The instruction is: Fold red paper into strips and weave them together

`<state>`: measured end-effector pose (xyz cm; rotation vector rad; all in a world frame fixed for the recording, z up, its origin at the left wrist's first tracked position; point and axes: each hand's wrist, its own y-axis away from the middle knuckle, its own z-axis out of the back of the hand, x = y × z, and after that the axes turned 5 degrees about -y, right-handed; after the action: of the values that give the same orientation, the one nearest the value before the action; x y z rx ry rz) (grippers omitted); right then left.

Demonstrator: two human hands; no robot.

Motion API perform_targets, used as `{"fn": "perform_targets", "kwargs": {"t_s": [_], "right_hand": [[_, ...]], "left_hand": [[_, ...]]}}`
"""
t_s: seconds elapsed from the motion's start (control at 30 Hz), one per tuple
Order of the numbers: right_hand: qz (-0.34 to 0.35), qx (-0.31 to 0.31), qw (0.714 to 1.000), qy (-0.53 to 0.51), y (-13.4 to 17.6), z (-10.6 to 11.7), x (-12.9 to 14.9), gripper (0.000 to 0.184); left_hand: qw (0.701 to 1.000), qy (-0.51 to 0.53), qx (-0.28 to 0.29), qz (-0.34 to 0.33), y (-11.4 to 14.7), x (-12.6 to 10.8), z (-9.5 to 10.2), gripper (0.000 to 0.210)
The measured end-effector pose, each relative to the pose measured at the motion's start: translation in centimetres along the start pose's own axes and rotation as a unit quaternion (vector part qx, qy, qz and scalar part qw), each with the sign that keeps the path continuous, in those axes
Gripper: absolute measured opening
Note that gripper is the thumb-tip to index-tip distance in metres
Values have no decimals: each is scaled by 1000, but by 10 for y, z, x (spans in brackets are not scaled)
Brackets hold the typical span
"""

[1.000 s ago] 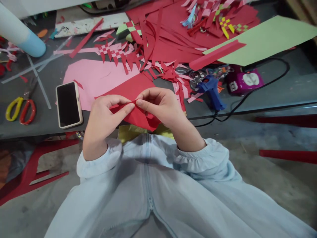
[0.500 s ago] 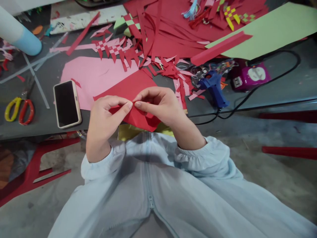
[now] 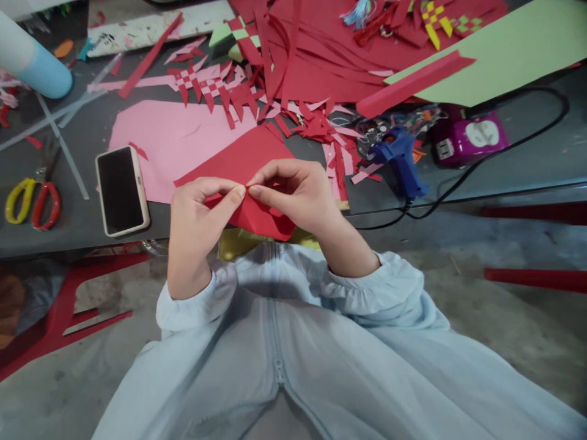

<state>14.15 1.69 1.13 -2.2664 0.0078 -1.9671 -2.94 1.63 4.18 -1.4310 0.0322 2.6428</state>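
Observation:
A sheet of red paper [image 3: 257,150] lies at the table's front edge, its near part bent up under my hands. My left hand [image 3: 202,214] pinches the paper between thumb and forefinger. Right beside those fingertips, my right hand [image 3: 293,192] pinches the same sheet, its other fingers curled. The fingertips of both hands meet, and the exact spot they grip is hidden. Beneath the red sheet is a larger sheet of pink paper [image 3: 165,134].
A phone [image 3: 121,190] and scissors [image 3: 34,198] lie to the left. A blue glue gun [image 3: 401,162], its cord and a purple box [image 3: 472,137] are at the right. Paper scraps [image 3: 321,122], red sheets [image 3: 316,67] and a light green sheet [image 3: 513,55] cover the back.
Both hands stay pinched on the red paper in nearly the same place. The view has shifted slightly, and the left wrist sits a little further right.

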Motion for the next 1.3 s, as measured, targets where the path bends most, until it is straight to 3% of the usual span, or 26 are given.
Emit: {"fn": "perform_targets", "kwargs": {"t_s": [0.27,0.53,0.77,1.03,1.3], "right_hand": [[55,-9,998,24,1,0,0,22],[-43,3,999,-10,-2,5,2,37],[-53,20,998,-31,-1,5,2,40],[-49,10,998,-36,-1,4,-3,44],[-43,2,999,-29,-1,3,-1,43]], "left_hand": [[997,78,-5,26,0,0,-5,12],[999,41,17,1,-2,1,1,14],[998,2,65,5,-3,3,9,12],[998,38,31,39,-1,-1,3,10],[999,44,18,25,-1,5,3,11]]}}
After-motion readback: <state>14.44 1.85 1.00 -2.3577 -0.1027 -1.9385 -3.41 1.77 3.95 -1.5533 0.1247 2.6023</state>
